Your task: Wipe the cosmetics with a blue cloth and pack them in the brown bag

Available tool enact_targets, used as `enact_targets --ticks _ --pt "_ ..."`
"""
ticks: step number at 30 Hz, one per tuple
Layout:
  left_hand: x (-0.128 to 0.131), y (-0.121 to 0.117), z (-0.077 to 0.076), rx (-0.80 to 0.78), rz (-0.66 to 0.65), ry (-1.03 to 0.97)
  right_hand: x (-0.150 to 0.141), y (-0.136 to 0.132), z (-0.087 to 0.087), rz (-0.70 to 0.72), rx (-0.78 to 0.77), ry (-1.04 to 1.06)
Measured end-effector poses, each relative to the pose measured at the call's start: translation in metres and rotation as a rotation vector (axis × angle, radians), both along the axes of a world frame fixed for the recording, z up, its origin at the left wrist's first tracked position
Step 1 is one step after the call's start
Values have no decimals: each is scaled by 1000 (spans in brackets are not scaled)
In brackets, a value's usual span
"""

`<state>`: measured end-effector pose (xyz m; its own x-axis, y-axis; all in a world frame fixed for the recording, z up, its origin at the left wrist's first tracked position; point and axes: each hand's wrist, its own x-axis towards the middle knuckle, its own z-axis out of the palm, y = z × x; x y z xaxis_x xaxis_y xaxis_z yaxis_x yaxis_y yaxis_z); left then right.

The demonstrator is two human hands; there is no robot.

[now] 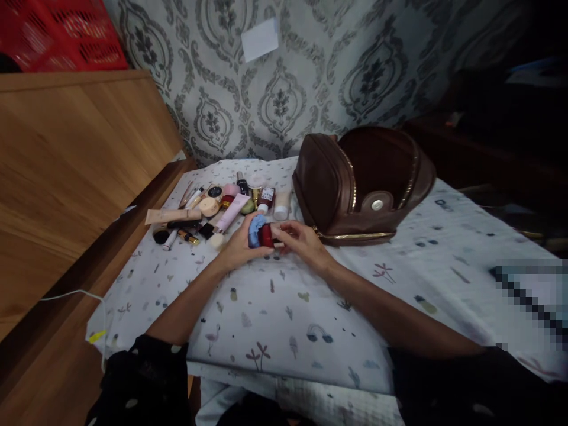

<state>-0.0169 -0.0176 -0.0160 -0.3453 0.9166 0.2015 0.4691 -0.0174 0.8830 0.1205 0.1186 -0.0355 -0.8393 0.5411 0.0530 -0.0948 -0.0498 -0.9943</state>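
Note:
My left hand [239,245] is closed around a blue scrunchie-like bunch of cloth [255,229] and a small dark red container [266,235] beside it. From the other side my right hand [304,242] pinches the container's right end, where a pale part shows between the fingers; its exact shape is blurred. Just beyond my left hand lie a pink tube [233,212] and a small cream-coloured jar [216,241]. A pale tube with a white cap [282,204] and a dark red bottle with a white label [267,199] stand behind my hands.
A brown toiletry bag [326,177] gapes open to the right. Several cosmetics, including a long peach tube [171,216] and a round compact [209,206], crowd the left of the patterned cloth [275,307]. A wooden panel [80,136] rises at the left, with a red basket [80,35] above.

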Motion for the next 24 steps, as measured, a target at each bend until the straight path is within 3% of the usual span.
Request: enact_targets --ticks 4,10,12,18,24 --pt "-3 1 -1 63 -4 -172 2 1 4 88 -93 61" --pt "-3 1 -6 31 -1 -362 6 0 11 129 -37 114" --pt "-3 1 -5 21 26 -290 5 0 9 101 -13 130" --pt "4 1 5 103 166 206 1 -2 -1 43 -58 18" --pt "14 -1 5 66 47 435 0 2 5 13 -363 -4"
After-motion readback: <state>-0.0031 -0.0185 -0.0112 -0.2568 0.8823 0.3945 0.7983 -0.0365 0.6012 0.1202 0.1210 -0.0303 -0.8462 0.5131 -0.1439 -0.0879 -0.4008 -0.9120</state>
